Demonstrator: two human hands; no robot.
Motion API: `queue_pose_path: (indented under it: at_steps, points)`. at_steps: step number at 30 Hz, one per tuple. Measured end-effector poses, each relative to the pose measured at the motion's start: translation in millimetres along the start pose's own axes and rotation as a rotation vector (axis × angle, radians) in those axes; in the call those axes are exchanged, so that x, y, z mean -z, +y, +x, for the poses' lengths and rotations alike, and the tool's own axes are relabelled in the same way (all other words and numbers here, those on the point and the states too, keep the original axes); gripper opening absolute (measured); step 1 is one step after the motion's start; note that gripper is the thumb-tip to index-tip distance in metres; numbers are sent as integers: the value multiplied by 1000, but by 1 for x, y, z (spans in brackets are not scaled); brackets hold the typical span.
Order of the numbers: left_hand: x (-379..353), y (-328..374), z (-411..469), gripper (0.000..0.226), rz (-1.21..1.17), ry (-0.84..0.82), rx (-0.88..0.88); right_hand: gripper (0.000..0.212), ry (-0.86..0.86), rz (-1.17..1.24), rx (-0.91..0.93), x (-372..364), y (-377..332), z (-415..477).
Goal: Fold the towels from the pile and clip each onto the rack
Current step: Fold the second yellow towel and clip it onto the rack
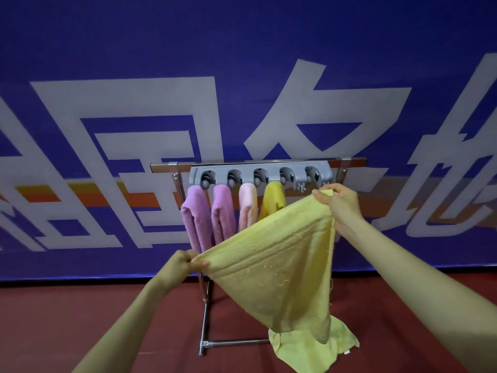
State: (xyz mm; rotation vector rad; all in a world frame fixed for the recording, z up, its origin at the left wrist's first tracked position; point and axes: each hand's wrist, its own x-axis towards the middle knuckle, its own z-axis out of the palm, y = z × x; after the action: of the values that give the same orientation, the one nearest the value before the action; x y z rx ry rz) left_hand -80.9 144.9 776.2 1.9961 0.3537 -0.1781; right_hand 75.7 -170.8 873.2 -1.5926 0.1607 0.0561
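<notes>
A yellow towel (279, 262) hangs stretched between my hands in front of the rack. My left hand (181, 265) pinches its lower left corner; my right hand (340, 203) grips its upper right corner, just below the rightmost clip. The grey clip bar (259, 175) on the metal rack (204, 313) holds two purple towels (196, 216), a pink towel (247, 205) and a darker yellow towel (274, 203). The fifth clip (313, 175), at the right, holds nothing. Another pale yellow towel (304, 351) lies on the floor under the held one.
A blue banner with large white characters (242, 90) stands right behind the rack. The floor (80, 319) is dark red. The rack's bottom crossbar (236, 343) runs low across the floor in front of me.
</notes>
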Motion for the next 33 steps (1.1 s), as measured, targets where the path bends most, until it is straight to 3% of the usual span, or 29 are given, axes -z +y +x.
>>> queue_pose_path:
  at_steps: [2, 6, 9, 13, 17, 22, 30, 33]
  points:
    - [-1, -1, 0, 17, -127, 58, 3, 17, 35, 8, -17, 4, 5, 7]
    - [-4, 6, 9, 22, -300, 186, 15, 43, 70, 29, -60, 4, 15, 23]
    - [-9, 20, 17, 44, -356, 213, 12, 17, -35, 10, -65, -3, 12, 19]
    - [-18, 56, 17, 34, -397, 165, 28, 20, -191, -21, -16, -20, 10, 9]
    - [-32, 82, 18, 34, -379, 105, -33, 12, -300, -34, -74, -38, 9, -7]
    - [-42, 107, 9, 29, -394, 29, -112, 20, -402, 54, -118, -62, 12, -26]
    - [-54, 115, 1, 30, -466, -1, -142, 9, -565, 55, -120, -81, 11, -49]
    - [-52, 113, 2, 30, -559, 7, -119, 19, -602, 83, -143, -79, 10, -51]
